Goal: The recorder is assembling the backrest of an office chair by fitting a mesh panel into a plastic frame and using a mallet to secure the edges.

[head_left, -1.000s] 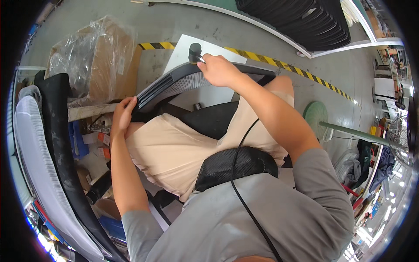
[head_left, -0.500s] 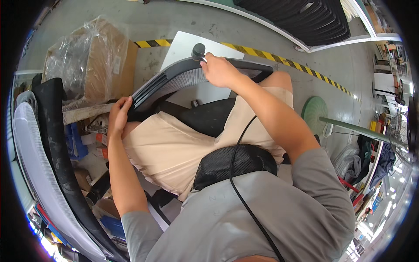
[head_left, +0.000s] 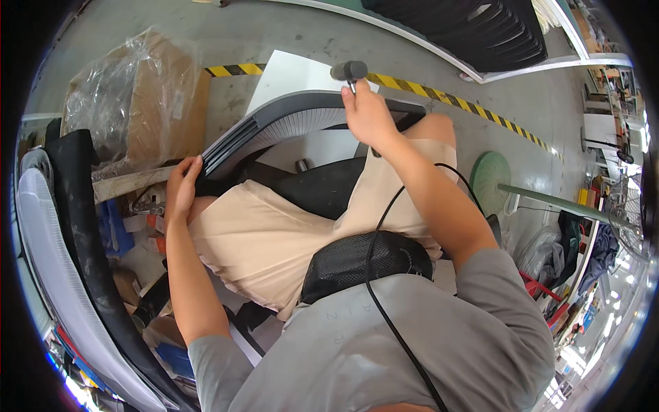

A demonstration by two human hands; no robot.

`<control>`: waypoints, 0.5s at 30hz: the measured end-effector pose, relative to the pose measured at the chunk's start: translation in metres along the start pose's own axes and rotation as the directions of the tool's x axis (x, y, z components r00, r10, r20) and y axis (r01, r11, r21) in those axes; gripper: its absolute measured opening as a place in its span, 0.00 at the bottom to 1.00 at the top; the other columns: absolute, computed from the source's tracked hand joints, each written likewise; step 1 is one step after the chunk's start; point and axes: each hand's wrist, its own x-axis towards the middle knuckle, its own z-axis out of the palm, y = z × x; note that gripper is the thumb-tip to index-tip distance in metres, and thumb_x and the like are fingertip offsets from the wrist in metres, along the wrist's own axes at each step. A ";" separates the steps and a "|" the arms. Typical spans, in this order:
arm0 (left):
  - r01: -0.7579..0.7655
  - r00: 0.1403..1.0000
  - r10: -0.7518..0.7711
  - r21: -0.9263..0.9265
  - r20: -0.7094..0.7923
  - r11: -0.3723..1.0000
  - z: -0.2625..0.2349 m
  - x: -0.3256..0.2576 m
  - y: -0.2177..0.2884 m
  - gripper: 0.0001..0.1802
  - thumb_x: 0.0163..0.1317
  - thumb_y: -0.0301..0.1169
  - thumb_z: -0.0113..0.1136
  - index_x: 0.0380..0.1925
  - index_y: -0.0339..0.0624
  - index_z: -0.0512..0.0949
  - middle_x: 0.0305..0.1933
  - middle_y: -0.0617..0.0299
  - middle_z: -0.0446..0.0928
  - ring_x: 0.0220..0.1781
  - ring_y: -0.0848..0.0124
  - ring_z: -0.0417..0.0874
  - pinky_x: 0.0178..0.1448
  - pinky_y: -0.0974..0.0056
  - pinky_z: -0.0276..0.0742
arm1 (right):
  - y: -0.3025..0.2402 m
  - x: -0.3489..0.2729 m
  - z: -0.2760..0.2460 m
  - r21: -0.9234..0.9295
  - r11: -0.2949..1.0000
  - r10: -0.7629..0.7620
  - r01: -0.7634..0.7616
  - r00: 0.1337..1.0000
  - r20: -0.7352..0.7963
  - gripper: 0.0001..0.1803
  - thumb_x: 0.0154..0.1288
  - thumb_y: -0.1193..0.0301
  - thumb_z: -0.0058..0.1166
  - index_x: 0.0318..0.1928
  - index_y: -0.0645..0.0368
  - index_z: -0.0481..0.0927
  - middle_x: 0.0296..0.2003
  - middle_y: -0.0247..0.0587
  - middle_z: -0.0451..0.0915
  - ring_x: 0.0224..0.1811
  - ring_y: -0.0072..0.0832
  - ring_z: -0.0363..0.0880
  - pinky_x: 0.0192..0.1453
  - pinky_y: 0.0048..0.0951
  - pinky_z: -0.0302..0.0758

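A curved dark grey frame with pale ribbed mesh (head_left: 288,122), like a chair back, lies across my thighs. At its left end, my left hand (head_left: 182,184) grips the edge, with fingers on top of the rim beside some dark parallel strips (head_left: 233,145). My right hand (head_left: 371,113) is closed round the handle of a small black-headed mallet (head_left: 349,71). The mallet's head is raised above the far rim of the frame, apart from it as far as I can see. Most of the handle is hidden in my fist.
A cardboard box wrapped in clear plastic (head_left: 134,103) stands at the left. Long black and grey padded pieces (head_left: 75,206) lean at the far left. Beyond the frame are a white board (head_left: 281,75) and yellow-black floor tape (head_left: 439,90). A green round base with a pole (head_left: 491,178) stands right.
My right hand has moved right, taking the mallet along; its head has turned and now sits farther right above the rim. My left hand keeps its grip on the frame.
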 end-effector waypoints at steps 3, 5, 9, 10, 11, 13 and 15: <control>0.007 0.999 -0.006 0.032 -0.038 0.999 0.000 -0.003 0.001 0.25 0.73 0.47 0.61 0.51 0.32 0.84 0.48 0.58 0.85 0.53 0.70 0.79 0.63 0.66 0.70 | 0.010 -0.002 -0.003 0.005 0.999 0.042 -0.042 0.998 0.045 0.22 0.80 0.59 0.46 0.51 0.71 0.74 0.43 0.74 0.82 0.51 0.67 0.81 0.57 0.59 0.75; 0.008 0.998 -0.005 0.055 -0.060 0.998 0.000 -0.006 -0.002 0.26 0.73 0.48 0.61 0.52 0.32 0.84 0.50 0.56 0.85 0.54 0.69 0.80 0.64 0.65 0.69 | -0.004 -0.007 -0.016 0.053 0.996 0.060 -0.066 0.993 0.098 0.21 0.80 0.60 0.45 0.51 0.71 0.73 0.41 0.75 0.82 0.50 0.67 0.81 0.57 0.60 0.75; 0.016 0.996 -0.010 0.074 -0.084 0.997 -0.001 0.001 -0.012 0.27 0.74 0.48 0.60 0.56 0.33 0.82 0.56 0.53 0.84 0.59 0.67 0.79 0.67 0.64 0.68 | 0.008 -0.024 0.000 0.119 0.978 0.181 -0.169 0.979 -0.098 0.21 0.79 0.62 0.46 0.47 0.74 0.74 0.37 0.75 0.82 0.46 0.69 0.81 0.55 0.61 0.75; 0.027 0.996 -0.021 0.064 -0.090 0.998 -0.002 0.003 -0.013 0.28 0.74 0.48 0.60 0.57 0.33 0.82 0.57 0.52 0.83 0.60 0.66 0.79 0.68 0.64 0.68 | 0.012 -0.024 -0.001 0.119 0.976 0.196 -0.183 0.974 -0.114 0.21 0.79 0.62 0.46 0.47 0.74 0.74 0.37 0.75 0.82 0.46 0.69 0.81 0.55 0.61 0.75; 0.042 0.999 -0.040 0.092 -0.033 0.995 -0.006 0.005 -0.013 0.29 0.74 0.49 0.60 0.59 0.33 0.81 0.58 0.51 0.82 0.61 0.65 0.79 0.69 0.63 0.67 | 0.017 -0.025 -0.002 0.138 0.975 0.185 -0.172 0.979 -0.086 0.21 0.79 0.62 0.46 0.48 0.74 0.74 0.37 0.75 0.82 0.46 0.69 0.81 0.54 0.61 0.75; 0.025 0.999 -0.022 0.090 -0.038 0.996 -0.009 0.004 -0.019 0.29 0.74 0.49 0.59 0.59 0.32 0.81 0.58 0.51 0.82 0.62 0.65 0.78 0.70 0.63 0.66 | 0.013 -0.029 -0.005 0.178 0.972 0.180 -0.155 0.974 -0.135 0.21 0.79 0.61 0.46 0.48 0.74 0.74 0.38 0.74 0.83 0.46 0.68 0.82 0.54 0.61 0.76; 0.035 0.996 -0.027 0.087 -0.084 0.996 -0.004 0.001 -0.013 0.29 0.75 0.49 0.59 0.59 0.32 0.81 0.58 0.51 0.82 0.62 0.64 0.78 0.71 0.62 0.65 | 0.025 -0.031 -0.002 0.162 0.971 0.211 -0.177 0.952 -0.220 0.22 0.80 0.60 0.46 0.47 0.74 0.74 0.38 0.73 0.83 0.47 0.67 0.82 0.53 0.60 0.76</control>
